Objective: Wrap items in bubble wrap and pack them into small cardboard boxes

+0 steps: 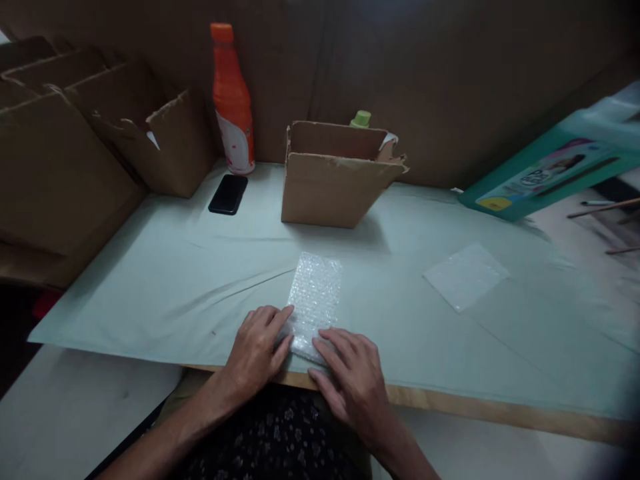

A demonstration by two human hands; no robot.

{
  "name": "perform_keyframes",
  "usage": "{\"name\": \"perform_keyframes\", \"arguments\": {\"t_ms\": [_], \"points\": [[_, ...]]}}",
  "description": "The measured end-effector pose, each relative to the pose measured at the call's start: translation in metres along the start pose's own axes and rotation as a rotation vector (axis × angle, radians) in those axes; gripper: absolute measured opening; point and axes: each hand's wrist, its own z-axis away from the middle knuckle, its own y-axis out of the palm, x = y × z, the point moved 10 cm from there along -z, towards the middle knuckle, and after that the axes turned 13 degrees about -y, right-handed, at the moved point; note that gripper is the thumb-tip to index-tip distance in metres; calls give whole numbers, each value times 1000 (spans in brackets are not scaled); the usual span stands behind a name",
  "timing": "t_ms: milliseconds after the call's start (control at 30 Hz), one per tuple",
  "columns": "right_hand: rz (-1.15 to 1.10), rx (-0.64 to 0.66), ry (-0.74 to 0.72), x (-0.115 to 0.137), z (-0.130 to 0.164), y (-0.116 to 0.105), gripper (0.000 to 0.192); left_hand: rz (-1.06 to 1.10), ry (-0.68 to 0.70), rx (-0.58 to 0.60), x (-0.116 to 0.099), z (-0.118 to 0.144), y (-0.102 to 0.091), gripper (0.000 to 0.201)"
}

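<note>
Behind, green-capped bottle [361, 119] in cardboard box [335, 175].

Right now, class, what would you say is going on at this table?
A person sits at a table covered with a pale green sheet, both hands on a bubble-wrap piece near the front edge. The left hand presses its left side; the right hand lies on its near right corner. Behind stand an open cardboard box, an orange bottle and a black phone. A second clear piece lies flat to the right.
</note>
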Motion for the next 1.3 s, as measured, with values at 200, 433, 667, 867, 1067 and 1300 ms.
{"name": "perform_keyframes", "arguments": {"t_ms": [200,433,667,867,1067,1300], "points": [[-200,34,72,-11,-3,14,24,86,188,34,-21,15,-15,46],[-49,-47,72,-17,0,-3,30,16,84,-18,-7,-7,-5,39],[-52,72,6,-13,-15,11,26,31,165,-64,-16,-4,-15,45],[-185,30,108,-24,-6,6,27,96,116,46,-13,3,-11,45],[72,127,-5,-13,-14,12,28,-6,-15,-59,6,-35,-3,38],[-273,-67,294,-49,-16,13,27,757,-401,47,27,-3,6,56]]}}
